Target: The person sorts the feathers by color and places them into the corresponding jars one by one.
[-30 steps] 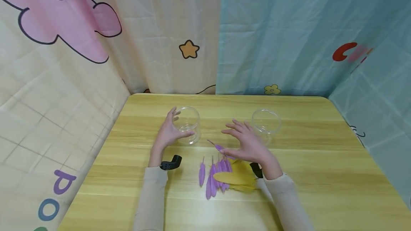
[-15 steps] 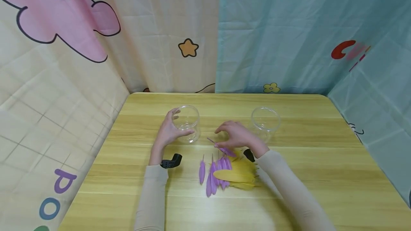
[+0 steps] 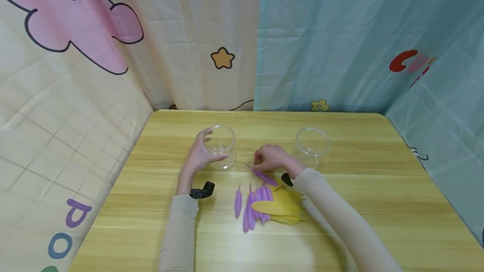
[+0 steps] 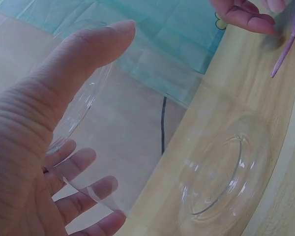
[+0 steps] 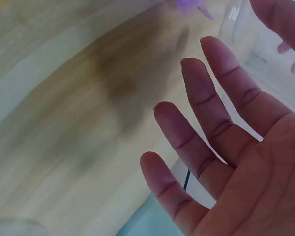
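Purple feather (image 3: 261, 174) at right hand (image 3: 273, 158) grip

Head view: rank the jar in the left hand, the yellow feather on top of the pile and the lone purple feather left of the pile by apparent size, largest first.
1. Jar, gripped by the left hand.
2. Yellow feather.
3. Lone purple feather, smallest.
The feathers lie nearer the camera, so the gap to the jar may be understated.

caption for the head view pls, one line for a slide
Left hand grips a clear jar while the right hand pinches a purple feather from the pile.
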`<state>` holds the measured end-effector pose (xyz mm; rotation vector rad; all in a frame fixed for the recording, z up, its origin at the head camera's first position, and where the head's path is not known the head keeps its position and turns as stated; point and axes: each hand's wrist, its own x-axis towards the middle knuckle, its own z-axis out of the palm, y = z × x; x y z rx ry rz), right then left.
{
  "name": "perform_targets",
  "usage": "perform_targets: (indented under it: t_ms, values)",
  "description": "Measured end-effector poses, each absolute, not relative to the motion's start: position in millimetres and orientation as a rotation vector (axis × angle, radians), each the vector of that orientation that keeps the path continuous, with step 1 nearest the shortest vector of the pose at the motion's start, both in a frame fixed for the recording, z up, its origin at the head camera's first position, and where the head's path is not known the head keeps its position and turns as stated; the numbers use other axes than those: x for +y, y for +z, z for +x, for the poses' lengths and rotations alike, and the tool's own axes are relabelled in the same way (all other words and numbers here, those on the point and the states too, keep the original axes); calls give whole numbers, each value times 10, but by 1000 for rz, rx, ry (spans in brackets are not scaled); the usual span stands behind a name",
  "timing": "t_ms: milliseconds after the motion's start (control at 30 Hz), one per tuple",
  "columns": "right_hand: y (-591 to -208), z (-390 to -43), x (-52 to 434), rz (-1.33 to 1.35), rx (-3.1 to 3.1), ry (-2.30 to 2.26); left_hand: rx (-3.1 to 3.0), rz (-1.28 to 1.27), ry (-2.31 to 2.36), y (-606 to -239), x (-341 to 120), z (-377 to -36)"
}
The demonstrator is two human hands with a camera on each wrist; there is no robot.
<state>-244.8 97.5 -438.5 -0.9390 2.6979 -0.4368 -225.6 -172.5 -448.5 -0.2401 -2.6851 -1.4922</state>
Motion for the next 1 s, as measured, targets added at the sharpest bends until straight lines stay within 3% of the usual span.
perform_targets:
  t_ms: [567, 1000]
  values:
    - [-4466, -2492, 783, -513, 2622, -459, -2677, -248, -1544, -4485, -1735, -2248]
    - [-4472, -2500, 779, -426, 2548, -586, -2667, -260, -1547, -4511, -1743, -2270]
